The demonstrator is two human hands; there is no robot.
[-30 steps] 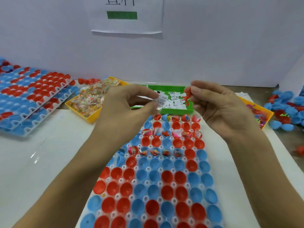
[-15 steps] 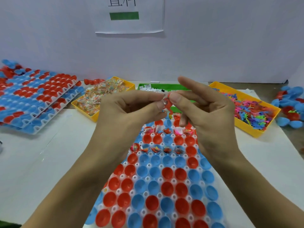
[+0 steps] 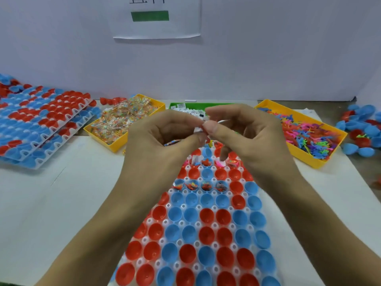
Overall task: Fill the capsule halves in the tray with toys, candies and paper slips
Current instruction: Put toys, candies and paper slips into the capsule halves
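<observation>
We see a white-covered desk (image 3: 61,203) carrying a white plastic tray of red and blue capsule halves (image 3: 206,234), two yellow bins (image 3: 115,144) (image 3: 309,159), a green bin (image 3: 175,105) and stacked filled trays (image 3: 37,124).

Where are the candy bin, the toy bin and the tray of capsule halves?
candy bin (image 3: 115,145): head view, yellow front wall.
toy bin (image 3: 305,159): head view, yellow front wall.
tray (image 3: 197,243): head view, white web between cups.

Wall sheet (image 3: 156,17) characters cropped, perhaps unreadable.

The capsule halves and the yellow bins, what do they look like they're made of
Capsule halves: probably thin moulded plastic, glossy, with small highlights inside the cups. Yellow bins: likely rigid plastic, smooth, even colour, crisp straight walls.
</observation>
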